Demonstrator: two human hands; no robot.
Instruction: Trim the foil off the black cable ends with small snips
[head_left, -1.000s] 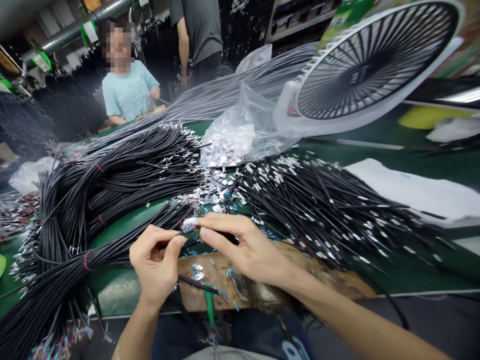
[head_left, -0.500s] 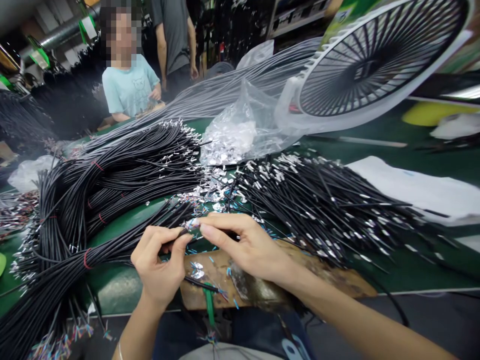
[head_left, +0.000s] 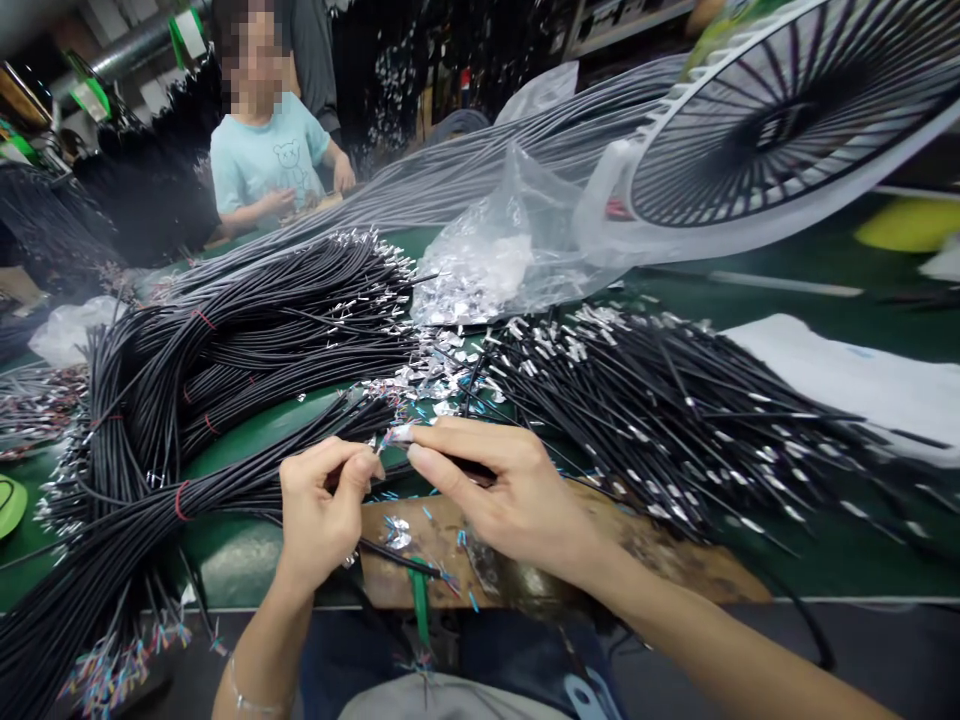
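My left hand (head_left: 324, 515) pinches the end of a thin black cable (head_left: 352, 470) between thumb and fingers. My right hand (head_left: 501, 490) meets it from the right, thumb and forefinger closed on the same cable tip, where a small silver terminal (head_left: 391, 436) shows. Both hands hover over a worn wooden board (head_left: 652, 560) at the table's near edge. A bundled heap of black cables (head_left: 225, 350) tied with red bands lies to the left. A fanned pile of black cables with metal ends (head_left: 660, 400) lies to the right.
A clear plastic bag of silver terminals (head_left: 487, 260) sits behind the hands, with loose terminals (head_left: 431, 365) spilled before it. A white fan (head_left: 780, 130) stands at the back right, white sheets (head_left: 847, 375) beneath it. A person in a light blue shirt (head_left: 266, 160) works across the green table (head_left: 247, 570).
My hands stay pinched together on the cable tip, shifted slightly right and up in view. The camera has tilted a little. The person opposite has lowered their hands to the table.
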